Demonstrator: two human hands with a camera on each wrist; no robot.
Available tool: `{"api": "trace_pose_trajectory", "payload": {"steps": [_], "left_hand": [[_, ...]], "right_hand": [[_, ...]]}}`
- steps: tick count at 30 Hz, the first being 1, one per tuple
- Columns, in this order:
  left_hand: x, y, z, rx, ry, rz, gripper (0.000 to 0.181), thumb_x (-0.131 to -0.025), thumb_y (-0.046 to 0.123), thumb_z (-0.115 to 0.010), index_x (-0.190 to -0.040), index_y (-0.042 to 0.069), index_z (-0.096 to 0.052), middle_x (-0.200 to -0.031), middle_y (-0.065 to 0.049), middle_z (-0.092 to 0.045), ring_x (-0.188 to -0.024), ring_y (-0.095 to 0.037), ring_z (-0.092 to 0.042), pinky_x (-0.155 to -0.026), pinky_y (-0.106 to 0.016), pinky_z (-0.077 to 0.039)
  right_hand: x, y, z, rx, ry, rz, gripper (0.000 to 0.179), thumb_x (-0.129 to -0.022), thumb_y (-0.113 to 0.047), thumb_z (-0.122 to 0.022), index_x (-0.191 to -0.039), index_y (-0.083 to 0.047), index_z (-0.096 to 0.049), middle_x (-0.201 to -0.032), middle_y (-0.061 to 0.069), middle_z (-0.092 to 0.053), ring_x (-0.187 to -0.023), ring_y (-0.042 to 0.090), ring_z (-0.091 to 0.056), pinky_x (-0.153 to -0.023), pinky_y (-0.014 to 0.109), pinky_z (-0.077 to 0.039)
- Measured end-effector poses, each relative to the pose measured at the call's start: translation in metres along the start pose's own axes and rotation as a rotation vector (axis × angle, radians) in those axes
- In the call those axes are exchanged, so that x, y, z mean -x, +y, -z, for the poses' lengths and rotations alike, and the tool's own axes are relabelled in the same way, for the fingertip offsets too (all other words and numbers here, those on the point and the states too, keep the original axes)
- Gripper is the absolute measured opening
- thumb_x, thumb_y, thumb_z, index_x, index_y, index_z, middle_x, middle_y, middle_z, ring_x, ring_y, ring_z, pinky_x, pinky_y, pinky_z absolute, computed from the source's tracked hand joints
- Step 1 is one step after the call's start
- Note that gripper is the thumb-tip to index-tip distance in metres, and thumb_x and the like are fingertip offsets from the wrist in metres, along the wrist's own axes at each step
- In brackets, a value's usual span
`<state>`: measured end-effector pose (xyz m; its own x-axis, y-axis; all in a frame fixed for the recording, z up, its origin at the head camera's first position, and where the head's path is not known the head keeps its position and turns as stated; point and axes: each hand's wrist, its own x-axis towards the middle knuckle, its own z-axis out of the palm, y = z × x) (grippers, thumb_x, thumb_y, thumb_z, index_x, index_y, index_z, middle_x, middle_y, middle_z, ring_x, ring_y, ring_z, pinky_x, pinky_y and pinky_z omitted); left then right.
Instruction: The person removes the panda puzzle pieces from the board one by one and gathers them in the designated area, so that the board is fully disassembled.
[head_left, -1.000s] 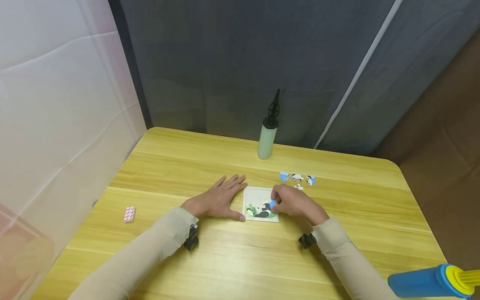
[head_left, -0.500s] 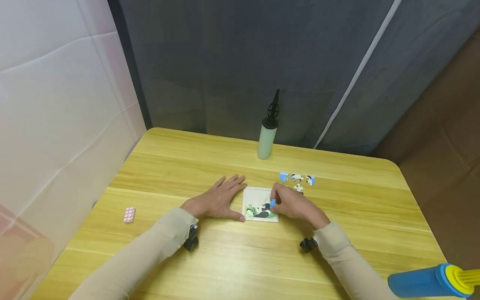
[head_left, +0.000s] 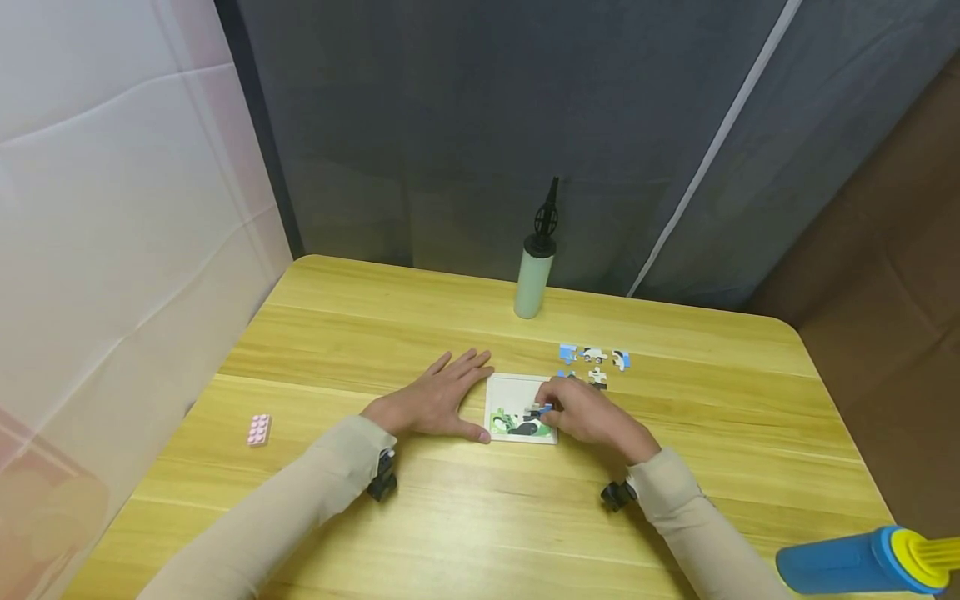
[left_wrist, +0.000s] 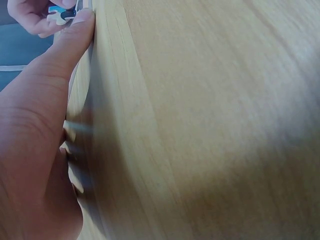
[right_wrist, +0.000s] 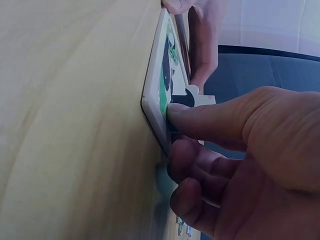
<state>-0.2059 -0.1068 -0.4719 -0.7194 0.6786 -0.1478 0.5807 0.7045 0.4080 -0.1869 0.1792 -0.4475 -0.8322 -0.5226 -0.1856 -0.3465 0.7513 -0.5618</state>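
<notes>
The right hand point(head_left: 592, 412) has its grip pinching a puzzle piece point(head_left: 545, 408) between thumb and fingers, over the right side of the tray point(head_left: 516, 385), above the filled lower rows. The piece looks tilted, so it would best be levelled, its tabs lined up with the neighbouring pieces, then pressed flat without forcing. The left hand point(head_left: 435, 400), fingers spread along the tray's left edge, should brace it against sliding during that push.
</notes>
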Motion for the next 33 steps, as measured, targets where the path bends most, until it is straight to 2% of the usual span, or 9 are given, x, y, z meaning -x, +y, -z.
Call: {"api": "trace_pose_trajectory", "payload": {"steps": [6, 11, 13, 16, 21, 27, 33], "left_hand": [[0.0, 0.001, 0.0, -0.003, -0.001, -0.004, 0.113, -0.088, 0.074, -0.073, -0.169, 0.01, -0.028, -0.182, -0.011, -0.012, -0.17, -0.034, -0.01, -0.138, -0.06, -0.006], [0.0, 0.0, 0.0, -0.008, -0.006, -0.005, 0.113, -0.088, 0.074, -0.072, -0.169, 0.01, -0.028, -0.182, -0.011, -0.012, -0.17, -0.033, -0.009, -0.138, -0.06, -0.006], [0.0, 0.0, 0.0, -0.007, -0.008, -0.005, 0.113, -0.088, 0.074, -0.072, -0.17, 0.011, -0.028, -0.182, -0.01, -0.011, -0.17, -0.033, -0.009, -0.138, -0.059, -0.005], [0.001, 0.001, 0.001, -0.008, -0.009, -0.006, 0.113, -0.088, 0.074, -0.072, -0.17, 0.011, -0.027, -0.182, -0.01, -0.011, -0.17, -0.033, -0.008, -0.138, -0.059, -0.005], [0.002, 0.002, 0.002, -0.009, -0.01, -0.009, 0.112, -0.088, 0.074, -0.072, -0.17, 0.01, -0.027, -0.182, -0.011, -0.011, -0.17, -0.033, -0.008, -0.138, -0.06, -0.005], [0.002, 0.002, 0.002, -0.005, -0.015, -0.008, 0.113, -0.088, 0.074, -0.072, -0.17, 0.01, -0.027, -0.182, -0.011, -0.01, -0.17, -0.033, -0.008, -0.138, -0.059, -0.004], [0.001, 0.001, 0.002, 0.0, -0.014, -0.009, 0.112, -0.089, 0.072, -0.072, -0.17, 0.01, -0.027, -0.182, -0.011, -0.01, -0.17, -0.033, -0.008, -0.138, -0.06, -0.004]], "right_hand": [[0.002, 0.003, 0.0, 0.033, 0.02, 0.044, 0.009, -0.102, -0.009, -0.069, -0.106, -0.008, -0.078, -0.099, 0.001, -0.073, -0.089, 0.012, -0.058, -0.081, 0.032, -0.053], [0.008, 0.004, 0.001, 0.07, 0.055, 0.101, 0.019, -0.108, -0.008, -0.059, -0.109, -0.007, -0.078, -0.1, 0.003, -0.073, -0.093, 0.015, -0.063, -0.09, 0.04, -0.057], [0.011, 0.005, 0.003, 0.046, 0.079, 0.095, 0.02, -0.109, -0.008, -0.057, -0.113, -0.006, -0.077, -0.104, 0.005, -0.074, -0.094, 0.016, -0.063, -0.09, 0.04, -0.057], [0.016, 0.007, 0.006, -0.011, 0.126, 0.05, 0.019, -0.109, -0.01, -0.059, -0.119, -0.008, -0.075, -0.11, 0.006, -0.075, -0.09, 0.014, -0.063, -0.081, 0.035, -0.056], [0.022, 0.015, 0.015, -0.066, 0.22, -0.039, 0.011, -0.108, -0.013, -0.063, -0.114, -0.013, -0.071, -0.104, 0.006, -0.075, -0.072, 0.012, -0.054, -0.065, 0.027, -0.047], [0.026, 0.028, 0.028, -0.082, 0.319, -0.145, 0.01, -0.108, -0.011, -0.06, -0.114, -0.008, -0.068, -0.105, 0.011, -0.072, -0.069, 0.016, -0.051, -0.061, 0.028, -0.044], [0.034, 0.045, 0.04, -0.083, 0.375, -0.294, 0.018, -0.11, -0.012, -0.054, -0.12, -0.004, -0.067, -0.116, 0.019, -0.071, -0.078, 0.021, -0.06, -0.065, 0.031, -0.047]]}}
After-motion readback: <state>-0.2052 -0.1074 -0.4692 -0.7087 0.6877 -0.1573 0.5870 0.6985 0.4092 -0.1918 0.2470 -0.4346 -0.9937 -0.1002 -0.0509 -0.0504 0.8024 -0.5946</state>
